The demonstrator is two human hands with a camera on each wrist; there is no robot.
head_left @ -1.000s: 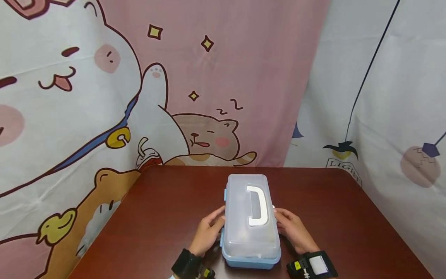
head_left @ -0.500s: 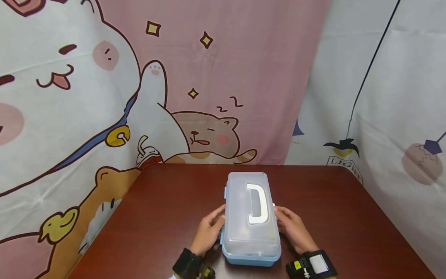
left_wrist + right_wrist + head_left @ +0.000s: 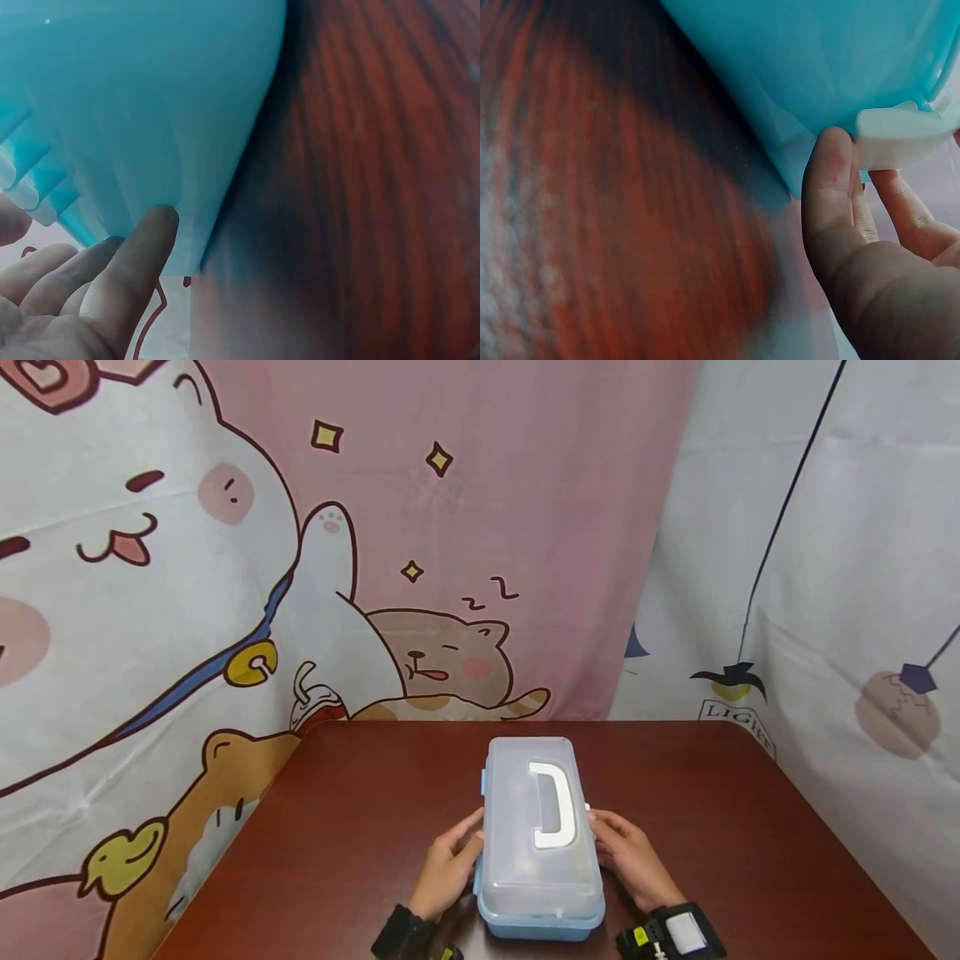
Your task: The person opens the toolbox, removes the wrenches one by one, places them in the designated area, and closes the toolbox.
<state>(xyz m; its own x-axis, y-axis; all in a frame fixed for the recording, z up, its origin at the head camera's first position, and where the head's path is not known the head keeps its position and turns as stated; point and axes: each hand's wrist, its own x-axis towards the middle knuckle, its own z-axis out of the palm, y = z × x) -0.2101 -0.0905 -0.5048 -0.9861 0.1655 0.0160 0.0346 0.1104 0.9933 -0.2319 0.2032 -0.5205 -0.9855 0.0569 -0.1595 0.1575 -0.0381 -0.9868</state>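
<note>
A lidded plastic box stands lengthwise on the table in the head view, with a frosted clear lid (image 3: 517, 860), a light blue base (image 3: 540, 931) and a white carry handle (image 3: 562, 810). My left hand (image 3: 444, 870) is at its left side, fingers extended; in the left wrist view a fingertip (image 3: 161, 221) touches the blue wall. On the other side is my right hand (image 3: 636, 864). Its fingers (image 3: 829, 165) lie against the blue wall, right beside a white latch (image 3: 900, 139), with some fingertips hidden behind that latch. The lid is down on the base.
The dark red-brown table (image 3: 360, 793) extends around the box on all sides. Behind it hangs a cloth backdrop (image 3: 562, 527) with cartoon animals. Each wrist wears a black strap (image 3: 671, 933) with a small device.
The head view shifts slightly up and down. Both hands keep their places at the sides of the box, and the box itself stays put.
</note>
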